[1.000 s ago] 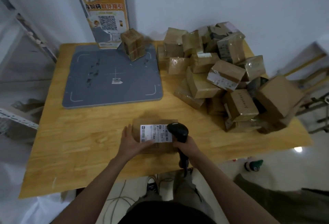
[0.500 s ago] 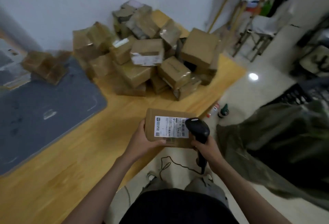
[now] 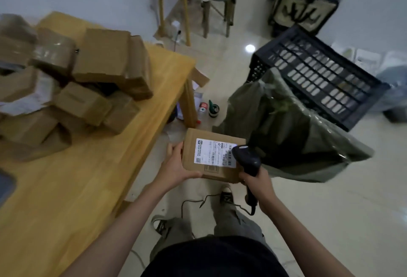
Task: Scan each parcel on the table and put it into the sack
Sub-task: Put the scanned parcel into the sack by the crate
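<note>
My left hand point(image 3: 176, 166) grips the left edge of a brown cardboard parcel point(image 3: 193, 142) with a white shipping label facing up, held in the air off the table's right end. My right hand point(image 3: 257, 186) holds a black handheld scanner point(image 3: 247, 160) whose head sits over the label's right end. The olive-green sack point(image 3: 293, 135) lies open on the floor just right of the parcel. A heap of several brown parcels point(image 3: 88, 78) remains on the wooden table point(image 3: 77, 188) at the left.
A black plastic crate point(image 3: 319, 71) leans behind the sack. Tape rolls point(image 3: 209, 107) lie on the floor by the table leg. A stool and wooden poles stand at the back. The scanner's cable trails across the floor by my feet.
The view has swung right, away from the table toward the sack. Both hands carried the parcel and scanner off the table edge, now beside the sack's mouth.
</note>
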